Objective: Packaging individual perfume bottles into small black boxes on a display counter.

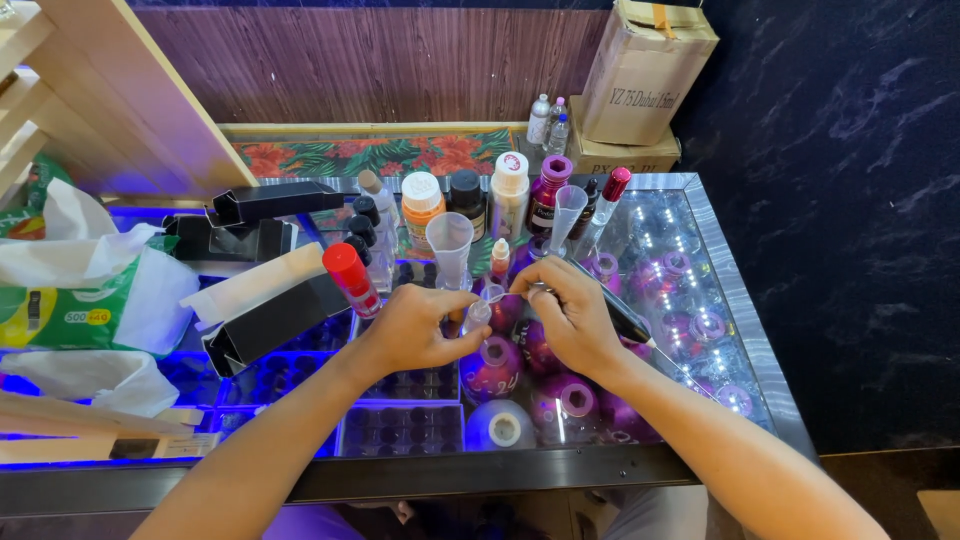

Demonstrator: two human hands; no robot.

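Pinching small clear vial with your left hand; right hand grips black pen.
Vial looks light, slippery, fragile; hold its body.

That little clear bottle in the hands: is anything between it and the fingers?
No. The left hand grips the small clear bottle directly, and the right hand touches its top, with a black pen tucked in that hand. Nothing visible stands between.

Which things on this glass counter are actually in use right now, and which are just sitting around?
In use:
left hand
right hand
small clear vial
black pen-shaped tool

Lying about:
red-capped spray can
open black boxes
measuring cup
cardboard box
tissue pack
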